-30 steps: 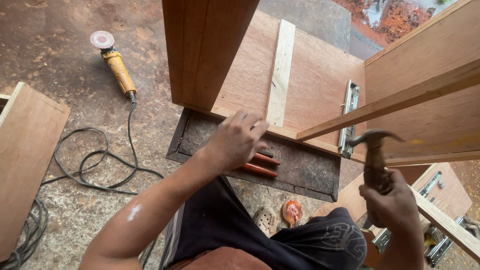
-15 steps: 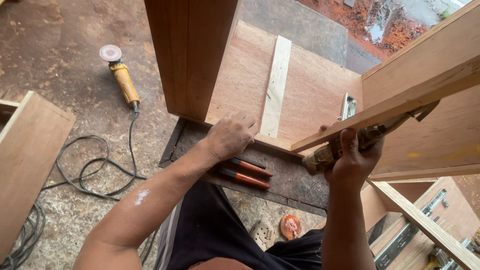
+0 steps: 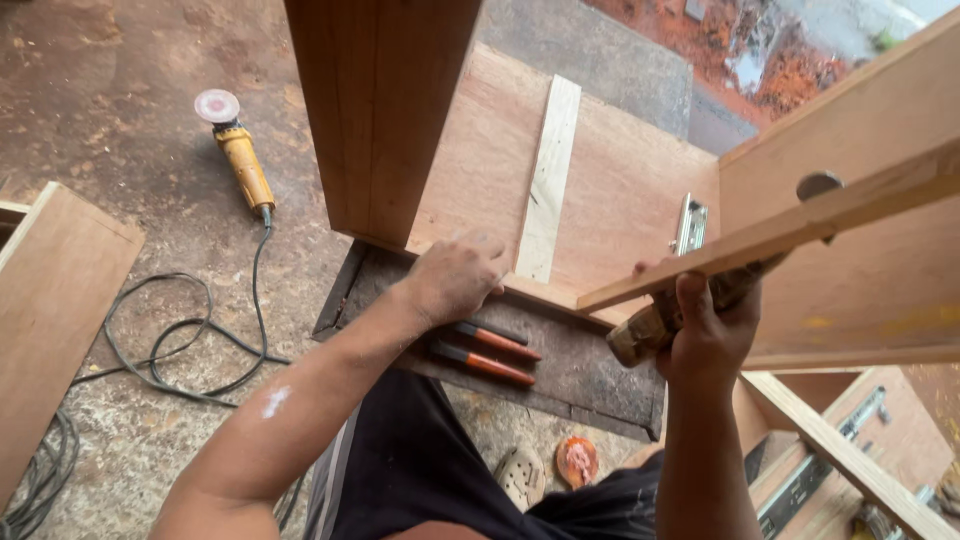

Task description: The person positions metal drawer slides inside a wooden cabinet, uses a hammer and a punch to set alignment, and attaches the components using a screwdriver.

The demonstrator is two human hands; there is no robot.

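Right hand (image 3: 705,335) grips a wooden-handled hammer (image 3: 700,300), its long axis slanting up-right behind a smooth wood slat (image 3: 800,225). Left hand (image 3: 455,280), fingers curled, presses the plywood panel's (image 3: 620,190) edge.

Carpentry workshop: plywood panels (image 3: 620,170), angle grinder (image 3: 240,155)

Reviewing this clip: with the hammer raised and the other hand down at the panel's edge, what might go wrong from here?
1. The left hand rests at the base of the upright board; a stray swing of the hammer in the right hand might hit its fingers.
2. The hammer passes behind the slanted wooden strip, so it may snag there.
3. The angle grinder cord lies looped on the floor, a likely trip hazard.
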